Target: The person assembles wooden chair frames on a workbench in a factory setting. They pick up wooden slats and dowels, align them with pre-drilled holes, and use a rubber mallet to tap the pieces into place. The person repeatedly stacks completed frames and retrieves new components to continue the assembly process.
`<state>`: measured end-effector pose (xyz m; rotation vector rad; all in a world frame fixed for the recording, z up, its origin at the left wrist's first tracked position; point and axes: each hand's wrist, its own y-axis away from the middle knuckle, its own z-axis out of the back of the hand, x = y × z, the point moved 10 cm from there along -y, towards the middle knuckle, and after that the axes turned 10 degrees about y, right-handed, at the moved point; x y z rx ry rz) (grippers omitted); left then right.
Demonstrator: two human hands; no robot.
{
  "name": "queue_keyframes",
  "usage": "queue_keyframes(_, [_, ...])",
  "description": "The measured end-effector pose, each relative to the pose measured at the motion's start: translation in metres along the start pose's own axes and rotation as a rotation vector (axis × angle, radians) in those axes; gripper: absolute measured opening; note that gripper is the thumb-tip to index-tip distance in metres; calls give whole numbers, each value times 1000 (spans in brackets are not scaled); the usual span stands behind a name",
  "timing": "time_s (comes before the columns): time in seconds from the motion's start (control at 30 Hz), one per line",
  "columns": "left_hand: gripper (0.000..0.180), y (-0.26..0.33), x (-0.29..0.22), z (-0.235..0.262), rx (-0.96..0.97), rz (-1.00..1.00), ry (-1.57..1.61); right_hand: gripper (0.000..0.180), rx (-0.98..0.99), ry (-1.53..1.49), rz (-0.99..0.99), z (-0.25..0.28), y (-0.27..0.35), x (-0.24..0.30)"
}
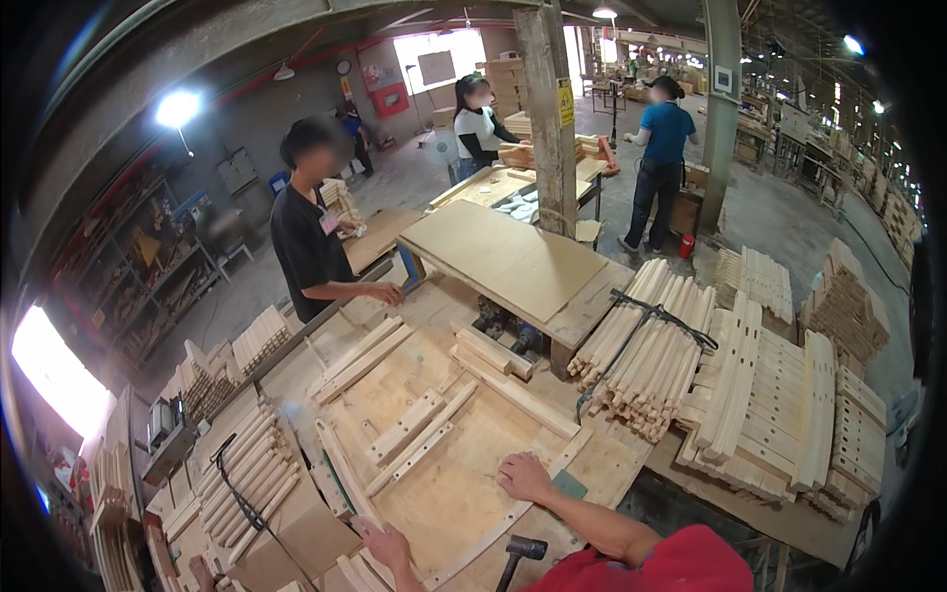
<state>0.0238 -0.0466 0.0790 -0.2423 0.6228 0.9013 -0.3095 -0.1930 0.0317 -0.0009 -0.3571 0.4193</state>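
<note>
My left hand (pixel 386 545) is closed around the near end of a pale wooden rail (pixel 345 470) on the left side of the workbench. My right hand (pixel 523 478) lies on the near right part of the plywood bench top (pixel 469 498), beside a wooden strip (pixel 503 523), with its fingers apart and slightly bent. Two drilled wooden bars (pixel 422 452) lie side by side in the middle. A longer rail (pixel 518 397) slants across the far right. Close to my body, a dark-headed mallet (pixel 525 549) sticks up between my forearms.
Tied bundles of wooden sticks (pixel 646 345) and stacked drilled slats (pixel 760 405) stand on the right; more sticks (pixel 252 479) lie left. A co-worker in black (pixel 311 227) stands across the bench, one hand near its far edge. A board-topped table (pixel 503 257) and pillar (pixel 549 118) are beyond.
</note>
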Motion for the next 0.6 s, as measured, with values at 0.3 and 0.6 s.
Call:
queue_keyframes(0.3, [76, -1, -3, 2, -2, 11, 10, 28, -58, -1, 18, 8, -1, 1])
queue_keyframes(0.6, [79, -2, -1, 1, 9, 40, 30, 31, 12, 3, 13, 4, -3, 0])
